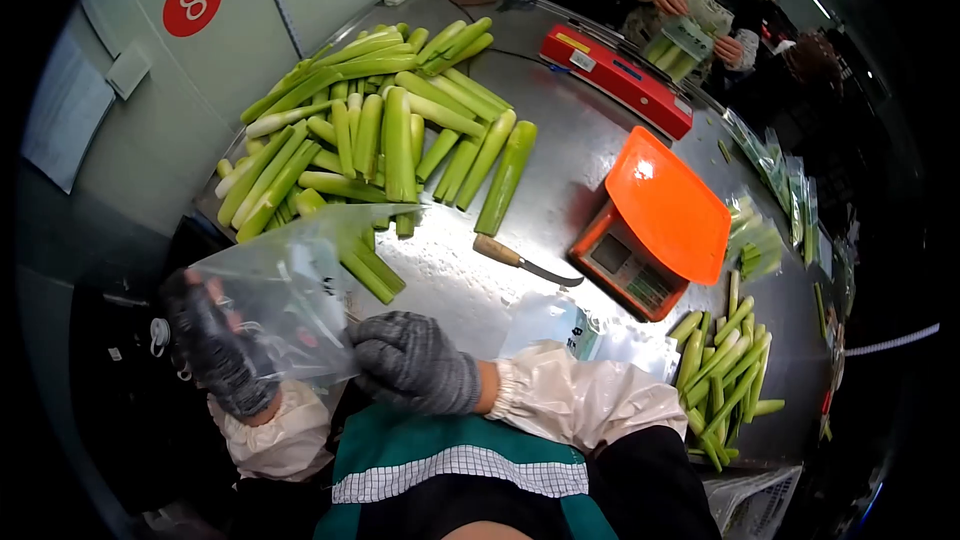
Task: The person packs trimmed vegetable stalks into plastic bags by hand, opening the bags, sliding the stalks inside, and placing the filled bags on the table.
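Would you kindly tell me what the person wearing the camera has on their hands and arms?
The left hand and right hand wear dark grey, mottled knit gloves. Shiny off-white oversleeves, gathered at the wrists, cover the forearms; a black sleeve shows above the right one.

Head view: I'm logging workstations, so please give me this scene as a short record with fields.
Left hand: gloved, at clear plastic bag, grip unclear
Right hand: gloved, closed on the bag's edge
Large stalk pile: green, far left
Knife: curved blade, lying on the metal table
Orange scale: right of the knife
Small stalk pile: green, near right
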Tool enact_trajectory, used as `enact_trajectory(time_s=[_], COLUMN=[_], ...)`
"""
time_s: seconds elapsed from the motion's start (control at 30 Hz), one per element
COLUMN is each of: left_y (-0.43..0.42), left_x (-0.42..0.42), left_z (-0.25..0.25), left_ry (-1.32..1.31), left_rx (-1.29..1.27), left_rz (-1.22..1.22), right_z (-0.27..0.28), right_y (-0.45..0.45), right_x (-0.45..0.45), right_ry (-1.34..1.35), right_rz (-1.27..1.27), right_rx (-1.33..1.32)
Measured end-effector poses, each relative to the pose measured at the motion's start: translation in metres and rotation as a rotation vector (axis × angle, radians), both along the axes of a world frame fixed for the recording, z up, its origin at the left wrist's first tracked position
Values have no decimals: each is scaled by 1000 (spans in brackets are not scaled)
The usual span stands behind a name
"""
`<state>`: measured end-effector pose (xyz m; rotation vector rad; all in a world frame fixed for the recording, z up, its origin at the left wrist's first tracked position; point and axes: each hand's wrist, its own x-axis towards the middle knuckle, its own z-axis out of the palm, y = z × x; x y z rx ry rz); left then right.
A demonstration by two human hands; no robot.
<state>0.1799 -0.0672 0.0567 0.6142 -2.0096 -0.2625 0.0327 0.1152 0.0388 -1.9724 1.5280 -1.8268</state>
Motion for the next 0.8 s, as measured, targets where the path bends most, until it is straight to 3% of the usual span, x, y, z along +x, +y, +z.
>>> enact_trajectory(time_s=[0.07,0.17,0.2,0.23,0.27,0.3,0.37,0.4,0.43,0.5,0.57,0.6,0.67,0.73,0.8], left_y=[-15,2,6,-3,-12,-22,-39,-46,-53,-66,-77,-82,-95,-106,-112], left_x=[24,29,22,23,25,28,41,48,48,43,22,13,-3,-17,-27], left_z=[25,51,64,61,56,48,23,9,0,-14,-20,-24,-30,-41,-48], left_ry=[-118,118,48,141,150,80,-61,-128,-78,-5,-14,-26,-39,-45,-57], left_rx=[-477,-257,-412,-395,-394,-416,-478,-523,-405,-231,-187,-168,-132,-103,-69], left_rz=[281,487,546,309,319,382,519,593,592,583,541,531,509,502,492], right_z=[7,2,-2,-3,-6,-27,-38,-60,-78,-117,-111,-108,-111,-126,-147], right_y=[-29,-55,-65,-66,-69,-86,-110,-123,-138,-143,-164,-196,-248,-283,-309], right_x=[7,-3,-10,-29,-53,-82,-168,-222,-279,-395,-440,-456,-478,-496,-518], right_ry=[-19,-76,-107,-125,-115,-207,-405,-341,-527,-171,530,-282,-1096,-664,92], right_rz=[55,185,255,209,33,-99,-468,-663,-812,-807,-747,-1011,-1163,-1256,-1193], right_rx=[1,100,195,335,410,246,493,428,583,817,980,886,674,899,1325])
